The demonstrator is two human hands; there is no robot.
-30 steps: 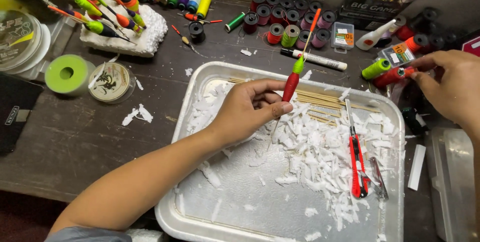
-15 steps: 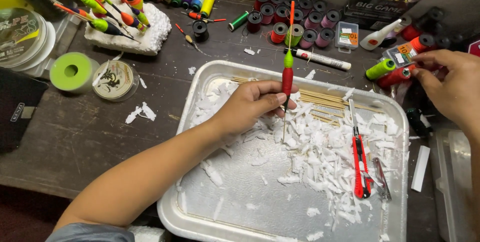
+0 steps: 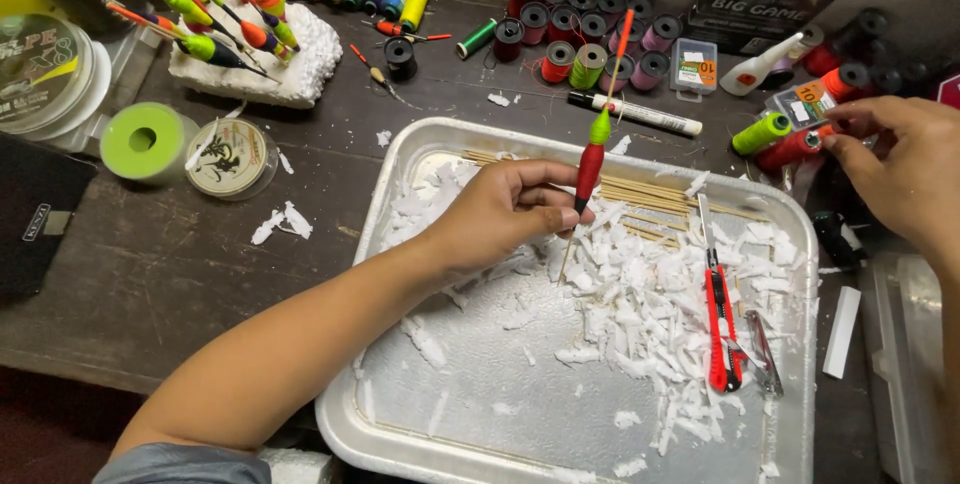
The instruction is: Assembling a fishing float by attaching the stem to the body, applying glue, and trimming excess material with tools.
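My left hand (image 3: 500,212) reaches over a metal tray (image 3: 390,184) and pinches a slim fishing float (image 3: 592,159) with a red body, green top and orange tip, held nearly upright. At the right edge, my right hand (image 3: 900,169) has its fingertips on a red thread spool (image 3: 790,149) lying beside a green spool (image 3: 760,132) on the dark table. White foam shavings (image 3: 650,314) cover much of the tray. A bundle of thin wooden sticks (image 3: 650,199) lies across the tray behind the float. A red utility knife (image 3: 720,319) rests on the shavings at right.
A white foam block (image 3: 270,69) at the back left holds several finished floats. Rows of coloured thread spools (image 3: 590,39) line the back. A white marker pen (image 3: 635,114), line reels (image 3: 230,156), a green tape roll (image 3: 145,141) and a clear plastic box (image 3: 915,364) lie around the tray.
My left hand has tilted the float from a rightward lean to nearly upright. My right hand stays at the spools on the right.
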